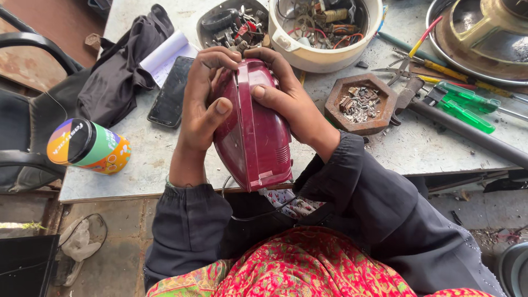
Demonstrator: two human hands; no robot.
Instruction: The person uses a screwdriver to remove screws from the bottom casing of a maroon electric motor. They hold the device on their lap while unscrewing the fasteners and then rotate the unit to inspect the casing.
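Note:
A dark red plastic appliance body (257,137), shaped like a clothes iron shell, stands on edge over the near edge of the grey table (154,159). My left hand (201,104) grips its left side, thumb pressed on the casing. My right hand (286,99) clasps the right side, thumb on the seam along the top. Both sets of fingers curl over the far end. A thin cable (242,215) loops down from the casing toward my lap.
A black phone (171,91), a paper pad (168,55) and dark cloth (124,71) lie at the left, with a colourful can (88,147). Behind are a metal bowl (228,25) and a white pot (324,30) of parts, a hexagonal tray (360,104), green-handled screwdrivers (467,110) and pliers (418,47).

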